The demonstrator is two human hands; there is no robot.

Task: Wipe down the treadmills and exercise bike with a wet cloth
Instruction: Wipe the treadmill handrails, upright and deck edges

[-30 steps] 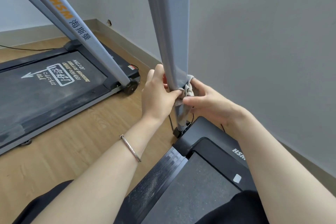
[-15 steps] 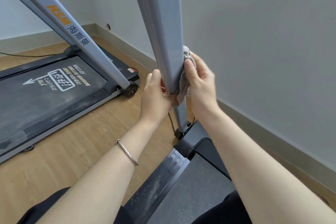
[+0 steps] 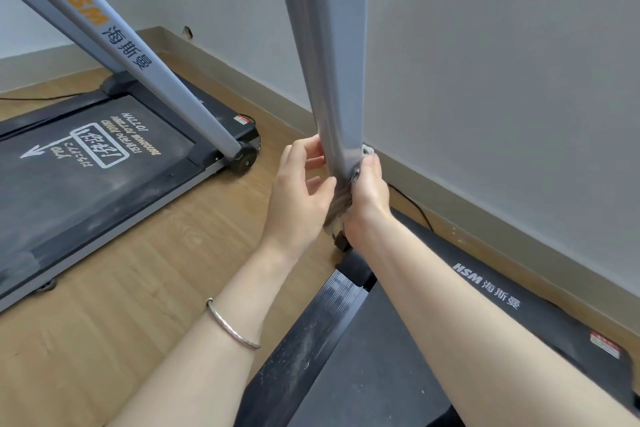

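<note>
A grey upright post (image 3: pixel 332 55) of the near treadmill (image 3: pixel 491 291) rises through the middle of the view. Low on the post, my right hand (image 3: pixel 367 194) grips a grey cloth (image 3: pixel 341 208) wrapped around its right side. My left hand (image 3: pixel 301 191) holds the post from the left at the same height, fingers curled toward it, thumb near the cloth. The cloth is mostly hidden between my hands and the post. A silver bangle (image 3: pixel 232 326) sits on my left forearm.
A second treadmill (image 3: pixel 90 163) lies on the wooden floor (image 3: pixel 138 288) at the left, its slanted post (image 3: pixel 114 45) marked HSM. A grey wall (image 3: pixel 485 80) with a skirting board runs close on the right. A black cable (image 3: pixel 415 208) trails by the wall.
My right hand has slid the cloth down the post from higher up, back to the lower end near the base. My left hand stays on the post's left side.
</note>
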